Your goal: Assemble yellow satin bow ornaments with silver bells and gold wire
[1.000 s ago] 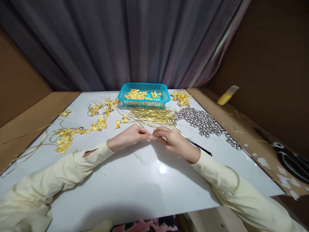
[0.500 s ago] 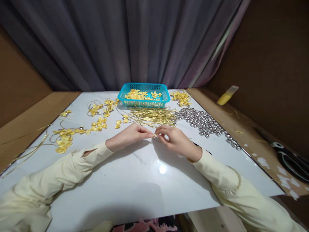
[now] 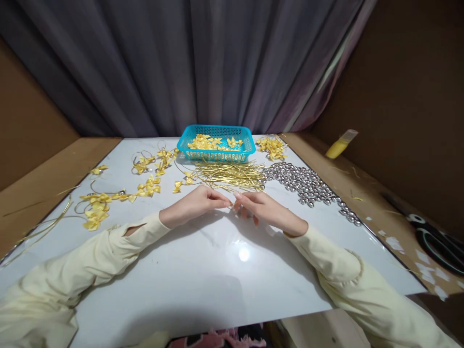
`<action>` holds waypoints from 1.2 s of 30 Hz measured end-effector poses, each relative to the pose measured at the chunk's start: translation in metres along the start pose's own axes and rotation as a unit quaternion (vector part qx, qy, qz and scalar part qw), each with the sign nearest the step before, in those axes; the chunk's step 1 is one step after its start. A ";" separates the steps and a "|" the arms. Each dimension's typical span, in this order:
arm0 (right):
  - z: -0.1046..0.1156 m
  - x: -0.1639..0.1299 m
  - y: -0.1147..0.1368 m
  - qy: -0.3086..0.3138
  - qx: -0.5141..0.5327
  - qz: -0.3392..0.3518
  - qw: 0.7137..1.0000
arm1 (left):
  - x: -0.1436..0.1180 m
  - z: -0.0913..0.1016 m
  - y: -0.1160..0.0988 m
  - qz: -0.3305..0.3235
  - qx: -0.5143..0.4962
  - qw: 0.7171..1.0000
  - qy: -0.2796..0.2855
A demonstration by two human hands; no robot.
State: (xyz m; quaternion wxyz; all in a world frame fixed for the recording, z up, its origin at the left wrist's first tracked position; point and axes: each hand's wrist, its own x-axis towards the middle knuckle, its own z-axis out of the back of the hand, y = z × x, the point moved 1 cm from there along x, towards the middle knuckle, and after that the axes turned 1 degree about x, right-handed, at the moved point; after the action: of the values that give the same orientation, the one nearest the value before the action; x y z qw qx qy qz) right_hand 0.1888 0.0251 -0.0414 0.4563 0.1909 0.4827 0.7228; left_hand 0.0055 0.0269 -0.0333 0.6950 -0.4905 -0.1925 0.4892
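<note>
Pinched closed, the grip of the left hand [image 3: 197, 205] holds a small golden piece [image 3: 230, 205] at its fingertips, too tiny to make out fully. Fingers of the right hand [image 3: 266, 209] meet it there, partly curled; whether that grip also has hold of the piece, I cannot tell. It sits between the two hands, above the middle of the white table [image 3: 181, 290]. Just beyond lie loose gold strands [image 3: 232, 175], with silver beads [image 3: 299, 180] spread to their right and yellow bows [image 3: 96, 212] scattered to the left. Behind the strands stands a blue basket [image 3: 217, 126] containing more yellow bows. Farther out, at the right, are black-handled scissors [image 3: 435, 241].
</note>
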 end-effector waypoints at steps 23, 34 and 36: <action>0.001 -0.003 0.001 0.044 0.049 0.012 0.998 | -0.003 0.003 -0.006 -0.036 0.009 0.999 0.014; 0.008 -0.004 0.001 0.052 0.046 0.030 0.997 | -0.009 0.010 -0.012 -0.006 0.040 0.999 0.030; 0.009 -0.003 0.001 0.043 0.055 0.028 0.997 | -0.010 0.010 -0.013 -0.005 0.041 0.999 0.029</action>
State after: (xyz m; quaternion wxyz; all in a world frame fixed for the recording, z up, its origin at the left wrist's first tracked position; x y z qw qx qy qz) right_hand 0.1964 0.0270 -0.0355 0.4033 0.1975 0.5358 0.7150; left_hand -0.0002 0.0231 -0.0154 0.7225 -0.4743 -0.1549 0.4786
